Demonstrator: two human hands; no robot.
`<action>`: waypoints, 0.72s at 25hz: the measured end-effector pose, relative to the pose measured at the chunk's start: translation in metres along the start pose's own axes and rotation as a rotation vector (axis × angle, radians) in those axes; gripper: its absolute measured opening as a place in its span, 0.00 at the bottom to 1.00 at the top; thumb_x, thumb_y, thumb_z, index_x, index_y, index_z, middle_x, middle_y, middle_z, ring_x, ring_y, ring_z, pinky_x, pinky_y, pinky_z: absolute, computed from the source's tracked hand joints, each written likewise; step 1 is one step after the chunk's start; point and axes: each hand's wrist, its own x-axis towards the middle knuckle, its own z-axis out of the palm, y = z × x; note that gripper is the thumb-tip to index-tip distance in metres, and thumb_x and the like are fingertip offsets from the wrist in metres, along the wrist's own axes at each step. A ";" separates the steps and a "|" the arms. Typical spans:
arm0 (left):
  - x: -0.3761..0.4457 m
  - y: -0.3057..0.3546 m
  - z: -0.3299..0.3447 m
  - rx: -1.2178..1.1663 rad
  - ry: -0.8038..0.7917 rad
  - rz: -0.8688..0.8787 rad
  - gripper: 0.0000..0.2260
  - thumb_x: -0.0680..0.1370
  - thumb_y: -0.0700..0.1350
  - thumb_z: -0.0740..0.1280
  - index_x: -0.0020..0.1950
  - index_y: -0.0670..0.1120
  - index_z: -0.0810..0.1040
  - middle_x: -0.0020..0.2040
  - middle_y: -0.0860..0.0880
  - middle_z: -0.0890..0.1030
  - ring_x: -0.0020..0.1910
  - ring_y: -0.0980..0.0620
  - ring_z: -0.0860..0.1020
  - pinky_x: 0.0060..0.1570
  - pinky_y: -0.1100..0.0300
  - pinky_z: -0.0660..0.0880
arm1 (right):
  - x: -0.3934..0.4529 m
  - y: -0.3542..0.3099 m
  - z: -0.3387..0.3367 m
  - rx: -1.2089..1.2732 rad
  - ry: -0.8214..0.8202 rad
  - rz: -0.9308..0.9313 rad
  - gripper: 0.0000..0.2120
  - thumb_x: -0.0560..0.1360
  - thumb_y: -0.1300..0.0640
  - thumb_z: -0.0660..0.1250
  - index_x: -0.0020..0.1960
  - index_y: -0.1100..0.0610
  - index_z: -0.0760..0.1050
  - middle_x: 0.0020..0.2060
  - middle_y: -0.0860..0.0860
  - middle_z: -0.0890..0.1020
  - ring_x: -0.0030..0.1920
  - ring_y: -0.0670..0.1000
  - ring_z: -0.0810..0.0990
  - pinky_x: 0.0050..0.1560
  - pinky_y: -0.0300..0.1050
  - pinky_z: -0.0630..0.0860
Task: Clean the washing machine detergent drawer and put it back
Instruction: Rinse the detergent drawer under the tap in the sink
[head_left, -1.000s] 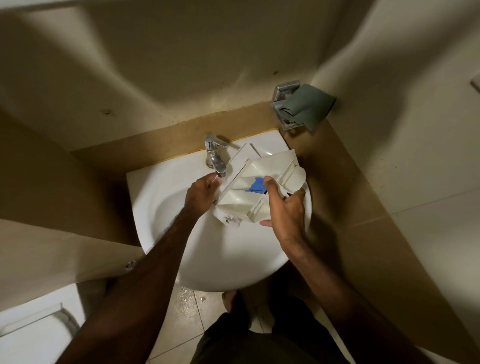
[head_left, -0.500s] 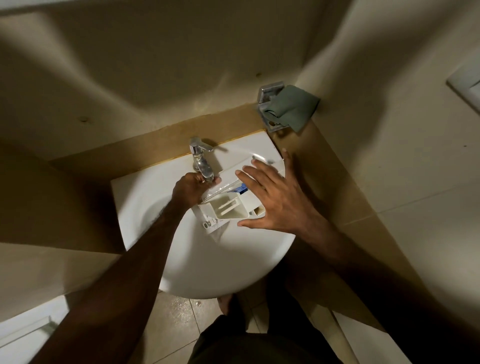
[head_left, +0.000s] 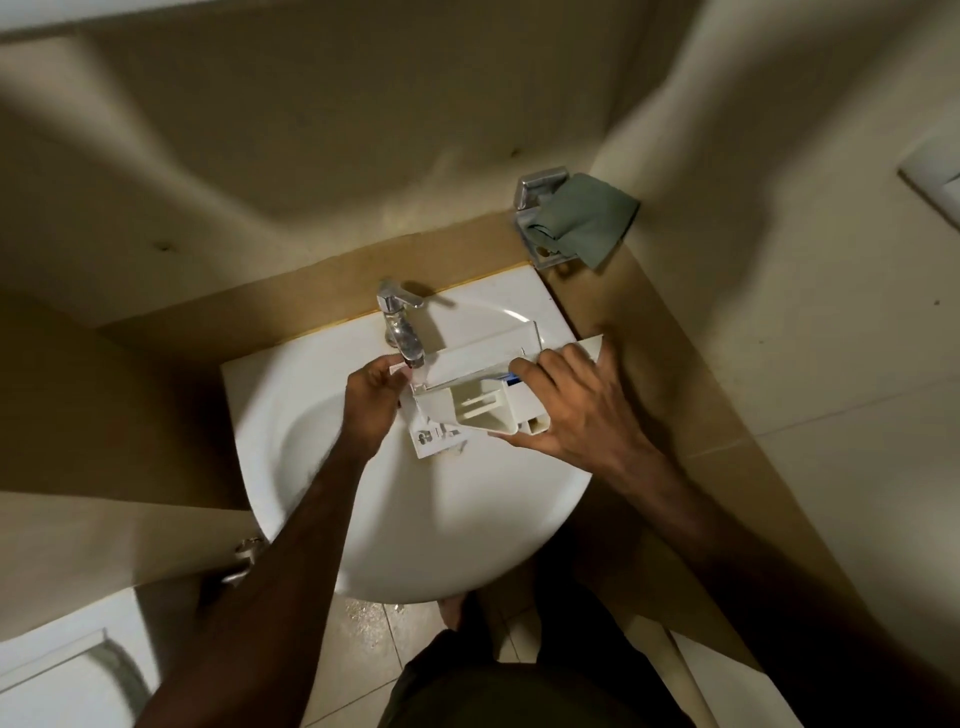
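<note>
The white plastic detergent drawer (head_left: 467, 395), with a small blue insert showing near its right end, lies across the back of the white sink (head_left: 363, 519), just under the chrome tap (head_left: 400, 327). My left hand (head_left: 371, 405) grips the drawer's left end right below the tap spout. My right hand (head_left: 576, 410) lies spread over the drawer's right end, fingers on top and thumb under its front edge. The drawer's compartments face me and its far side is hidden by my right hand.
A grey-green cloth (head_left: 582, 218) hangs from a chrome holder (head_left: 540, 192) in the corner behind the sink. Tan walls close in on both sides. A white toilet (head_left: 62, 670) sits at the lower left. Tiled floor with water drops shows below the basin.
The drawer was tipped up and held from below by my right hand; it has since been turned and laid lower in the sink. My right hand now rests spread over its right end.
</note>
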 end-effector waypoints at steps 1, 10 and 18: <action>-0.005 0.000 0.003 -0.031 0.031 -0.011 0.04 0.78 0.44 0.72 0.49 0.51 0.87 0.45 0.43 0.85 0.43 0.45 0.78 0.47 0.42 0.77 | 0.000 -0.001 0.000 0.002 0.000 0.003 0.35 0.75 0.27 0.66 0.62 0.57 0.79 0.48 0.55 0.82 0.47 0.58 0.80 0.63 0.67 0.72; -0.019 0.006 0.012 -0.216 -0.031 -0.258 0.12 0.84 0.39 0.63 0.65 0.42 0.81 0.55 0.44 0.85 0.50 0.45 0.84 0.50 0.51 0.84 | 0.001 -0.001 -0.001 -0.017 -0.010 0.083 0.37 0.75 0.24 0.63 0.61 0.57 0.81 0.48 0.53 0.82 0.48 0.57 0.81 0.67 0.74 0.69; -0.020 0.007 0.025 -0.133 0.204 -0.247 0.12 0.79 0.51 0.72 0.45 0.43 0.84 0.41 0.44 0.81 0.39 0.47 0.76 0.39 0.54 0.76 | 0.010 0.002 0.000 -0.046 0.067 0.227 0.40 0.71 0.23 0.67 0.56 0.61 0.83 0.41 0.53 0.84 0.41 0.55 0.83 0.75 0.70 0.64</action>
